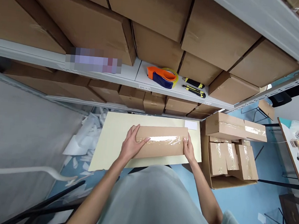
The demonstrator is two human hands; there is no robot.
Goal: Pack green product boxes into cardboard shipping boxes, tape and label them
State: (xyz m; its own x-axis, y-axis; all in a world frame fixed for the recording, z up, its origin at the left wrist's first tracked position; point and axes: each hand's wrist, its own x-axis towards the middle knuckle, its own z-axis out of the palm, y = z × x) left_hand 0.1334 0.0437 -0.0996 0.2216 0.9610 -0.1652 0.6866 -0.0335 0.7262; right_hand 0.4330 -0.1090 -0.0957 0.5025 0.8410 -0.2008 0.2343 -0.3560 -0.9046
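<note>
A long brown cardboard box (159, 149) with clear tape along its top lies between my two hands, over a pale yellow board (111, 133). My left hand (132, 143) grips its left end, the thumb resting on the tape and the fingers round the far edge. At the opposite end, my right hand (188, 147) holds the box with the thumb on top; its other fingers are partly hidden. Behind the box, a small white label (191, 125) lies on the board's far right corner.
An orange and blue tape dispenser (161, 77) and yellow-black utility knives (194, 91) sit on the white shelf (142, 73) among cartons. To the right, an open carton (221, 184) holds several taped boxes. Paper scraps (86, 134) heap at left; a white table (293, 149) stands far right.
</note>
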